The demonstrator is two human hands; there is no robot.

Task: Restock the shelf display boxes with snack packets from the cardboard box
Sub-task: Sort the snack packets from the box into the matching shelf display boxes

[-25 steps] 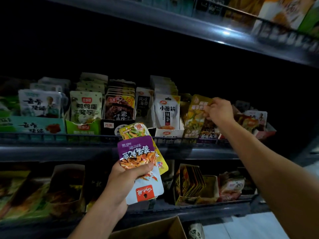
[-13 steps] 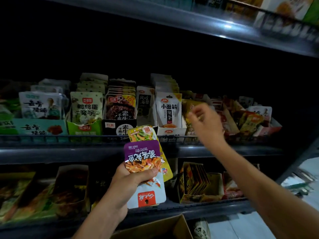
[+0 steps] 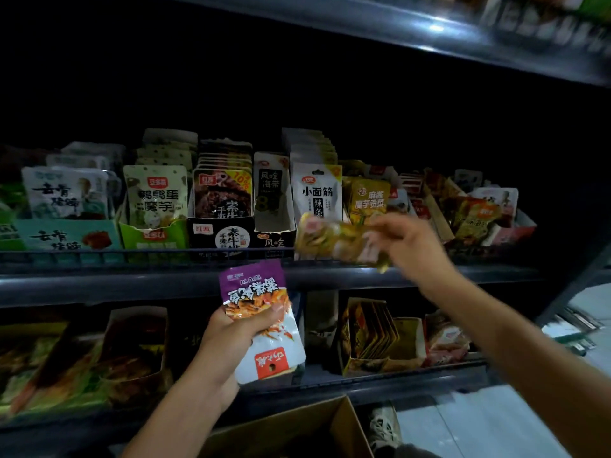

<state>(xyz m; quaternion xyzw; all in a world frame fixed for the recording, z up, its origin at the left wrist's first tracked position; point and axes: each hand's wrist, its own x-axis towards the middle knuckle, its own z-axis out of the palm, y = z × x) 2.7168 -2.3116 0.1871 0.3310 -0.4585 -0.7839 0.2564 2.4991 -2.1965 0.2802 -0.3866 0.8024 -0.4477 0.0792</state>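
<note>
cardboard box (image 3: 294, 428) open at your feet | your left hand (image 3: 238, 335) clamps the purple packet (image 3: 261, 322) below the shelf rail | your right hand (image 3: 408, 246) pinches a blurred yellow packet (image 3: 340, 242) — mid-carry | next: likely seat it upright in the yellow display box (image 3: 368, 198) — match the label

A: Yellow packet (image 3: 337, 241) in right hand (image 3: 408, 244)?
B: Motion-blurred, print unreadable.
A: Box (image 3: 291, 431)?
B: Cut off by bottom edge, inside dark. Top shelf (image 3: 496, 38) goods smeared.
</note>
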